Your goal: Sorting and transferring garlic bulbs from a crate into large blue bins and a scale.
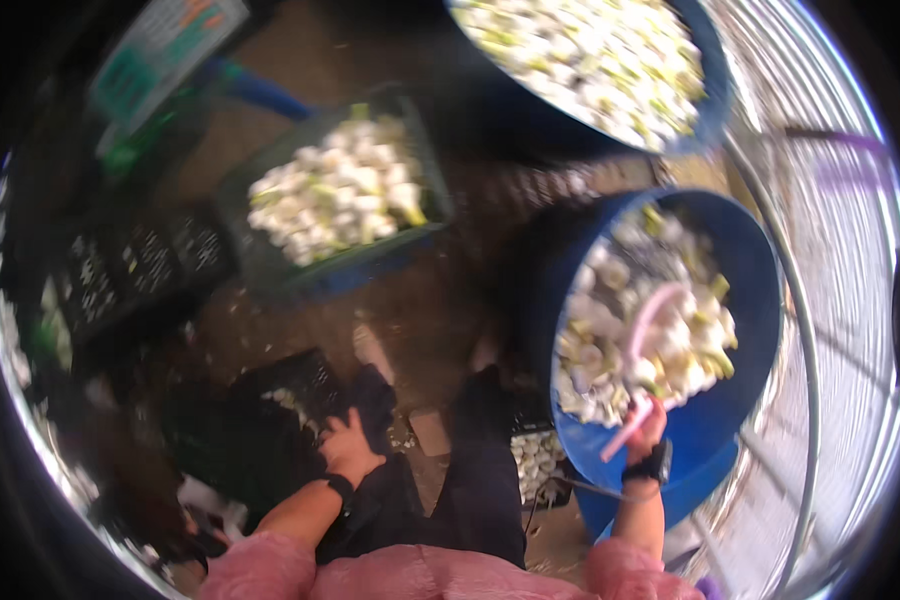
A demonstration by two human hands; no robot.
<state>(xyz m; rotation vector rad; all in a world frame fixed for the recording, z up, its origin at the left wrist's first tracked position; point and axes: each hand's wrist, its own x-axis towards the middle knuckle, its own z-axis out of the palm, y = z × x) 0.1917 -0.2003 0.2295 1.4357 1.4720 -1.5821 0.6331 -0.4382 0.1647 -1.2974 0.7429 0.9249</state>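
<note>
My right hand [647, 429] is closed on a pink handle [627, 431] at the near rim of a blue plastic barrel [757, 247]. A curved pink piece [656, 315] rises over the garlic bulbs [600, 315] inside the barrel; whether it belongs to the same object I cannot tell. My left hand [350, 448] has its fingers spread, with nothing seen in it, beside a dark plastic crate [315, 375] holding some pale pieces. Both wrists wear black bands.
A second blue barrel [712, 67] full of garlic stands at the top. A green crate [431, 165] heaped with garlic is ahead, dark crates [150, 262] at left. A garlic-filled crate [536, 457] sits beside my right leg. A grey hose [802, 322] runs along the right.
</note>
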